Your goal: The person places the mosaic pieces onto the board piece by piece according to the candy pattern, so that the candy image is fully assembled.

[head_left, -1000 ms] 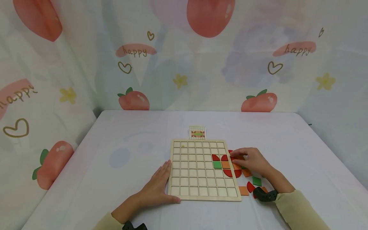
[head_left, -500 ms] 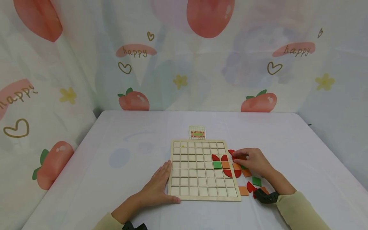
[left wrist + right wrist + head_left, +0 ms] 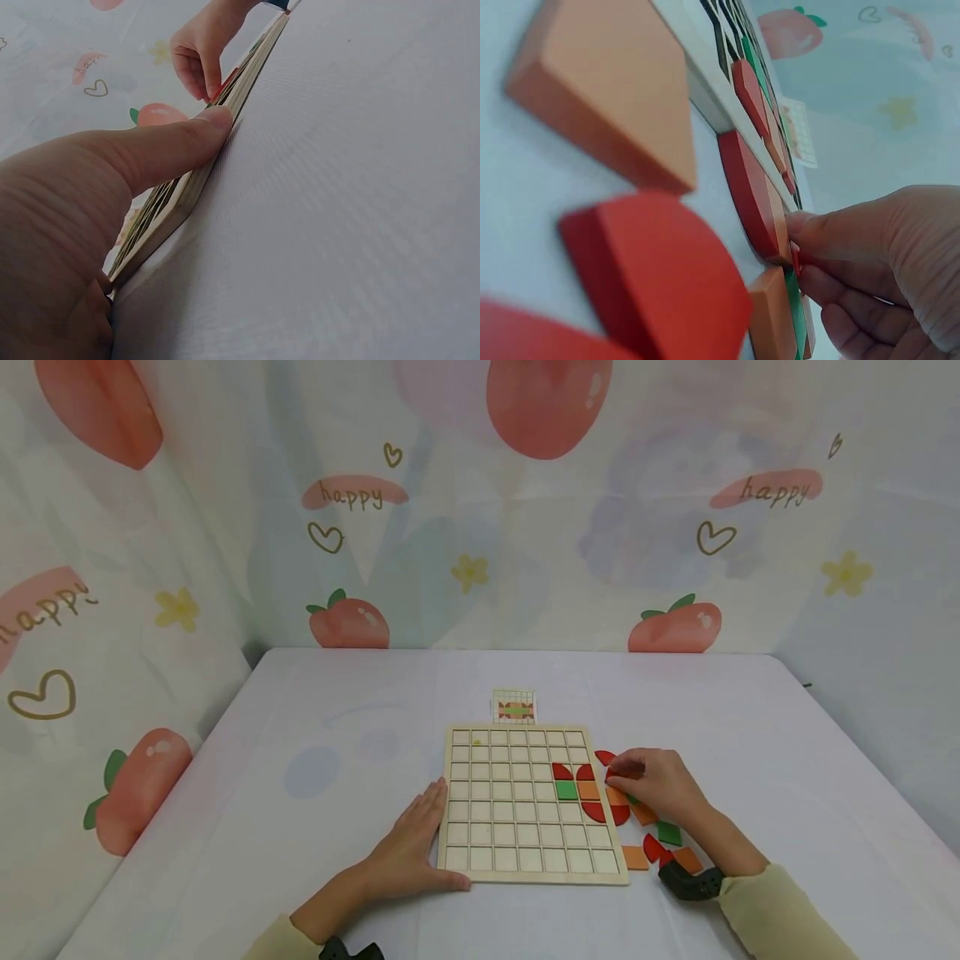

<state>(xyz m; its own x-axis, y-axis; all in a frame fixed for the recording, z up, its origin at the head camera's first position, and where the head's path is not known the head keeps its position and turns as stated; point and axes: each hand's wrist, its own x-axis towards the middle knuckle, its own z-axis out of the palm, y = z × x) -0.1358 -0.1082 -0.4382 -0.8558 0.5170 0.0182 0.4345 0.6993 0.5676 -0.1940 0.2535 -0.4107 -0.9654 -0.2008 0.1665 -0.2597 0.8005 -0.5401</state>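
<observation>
My left hand [image 3: 401, 847] rests against the left side of a wooden grid board [image 3: 517, 836], its fingers straight and its thumb along the near edge. In the left wrist view the thumb [image 3: 172, 150] touches the board's rim. Just right of the board, my right hand [image 3: 663, 785] pinches a red piece [image 3: 796, 262] between thumb and fingertips; most of it is hidden. Set in the board's right-hand cells are red curved pieces [image 3: 594, 812], a green square [image 3: 567, 790] and an orange square [image 3: 588, 790].
Beside the board's right edge lie loose red, orange and green pieces, among them a red curved piece [image 3: 604, 757], a green square [image 3: 669, 833] and an orange square [image 3: 636, 857]. A small pattern card [image 3: 514, 694] sits at the board's far edge.
My right hand has drawn slightly right, away from the board, uncovering more of the red piece at the top of the loose pieces. The left hand stays put.
</observation>
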